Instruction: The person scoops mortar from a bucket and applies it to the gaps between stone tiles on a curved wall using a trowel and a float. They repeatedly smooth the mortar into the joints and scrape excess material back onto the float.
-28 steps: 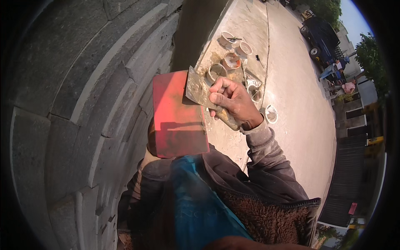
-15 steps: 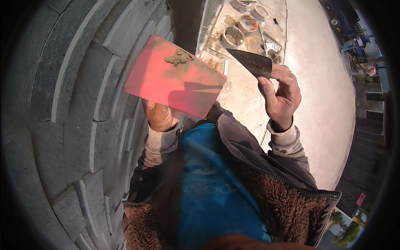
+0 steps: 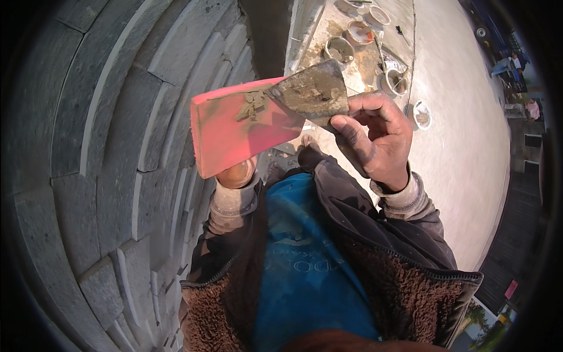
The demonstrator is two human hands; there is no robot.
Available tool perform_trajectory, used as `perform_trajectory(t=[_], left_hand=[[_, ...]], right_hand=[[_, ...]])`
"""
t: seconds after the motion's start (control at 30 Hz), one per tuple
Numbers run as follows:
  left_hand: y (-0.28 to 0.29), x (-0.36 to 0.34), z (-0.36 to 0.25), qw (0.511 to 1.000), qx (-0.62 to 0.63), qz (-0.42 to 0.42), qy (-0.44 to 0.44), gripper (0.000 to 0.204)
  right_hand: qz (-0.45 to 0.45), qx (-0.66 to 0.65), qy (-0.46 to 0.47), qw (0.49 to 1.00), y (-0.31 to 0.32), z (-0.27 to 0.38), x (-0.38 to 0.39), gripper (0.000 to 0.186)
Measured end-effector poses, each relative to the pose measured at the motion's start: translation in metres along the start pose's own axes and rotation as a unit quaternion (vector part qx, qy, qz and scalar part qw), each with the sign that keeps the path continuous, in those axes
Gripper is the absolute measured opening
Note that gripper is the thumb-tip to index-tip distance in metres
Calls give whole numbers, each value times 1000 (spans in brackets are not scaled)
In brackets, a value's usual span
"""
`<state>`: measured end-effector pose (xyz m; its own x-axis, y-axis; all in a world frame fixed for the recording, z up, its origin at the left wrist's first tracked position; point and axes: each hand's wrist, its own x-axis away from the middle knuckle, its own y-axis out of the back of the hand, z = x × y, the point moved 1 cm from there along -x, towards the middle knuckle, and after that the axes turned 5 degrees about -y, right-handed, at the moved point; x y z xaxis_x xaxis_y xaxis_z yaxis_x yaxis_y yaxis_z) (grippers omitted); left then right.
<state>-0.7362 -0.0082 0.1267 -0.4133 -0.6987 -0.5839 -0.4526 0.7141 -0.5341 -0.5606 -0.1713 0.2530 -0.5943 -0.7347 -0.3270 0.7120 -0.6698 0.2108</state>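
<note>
My left hand [image 3: 237, 174] is closed under a flat pink board [image 3: 234, 132], and most of its fingers are hidden behind it. A lump of grey-brown mortar [image 3: 252, 105] lies on the board near its far edge. Between the thumb and fingers of my right hand [image 3: 381, 138] is a thin scraper blade [image 3: 314, 91], dark and caked with mortar. The scraper's pointed left end overlaps the board's far right corner, close to the mortar; whether they touch I cannot tell.
A wall of staggered grey stone blocks [image 3: 117, 146] rises close on my left. Ahead on the ground stand several mortar-stained tubs, among them a bucket of grey mortar [image 3: 339, 51] and a white bucket [image 3: 421, 115]. People [image 3: 507, 64] and a dark vehicle [image 3: 482, 23] are far right.
My right hand has moved left and turned the scraper, so its mortar-smeared face shows and its tip overlaps the board. The pink board has tilted and shifted slightly right.
</note>
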Motion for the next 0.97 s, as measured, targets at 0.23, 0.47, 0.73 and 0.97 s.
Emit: perform_trajectory(t=[0.23,0.47,0.73,0.97], left_hand=[[2,1,-1,996,20,-65,52,48],[31,41,8,981,-170,-46,83,45],[1,19,-15,991,16,-89,96,70],[10,44,-5,985,72,-125,94,72]], right_hand=[[-73,200,290,933,4,-6,-29,34],[-236,2,273,933,-38,-9,-125,20],[-314,-50,242,917,-81,18,-199,16],[-329,-25,226,916,-87,27,-208,13]])
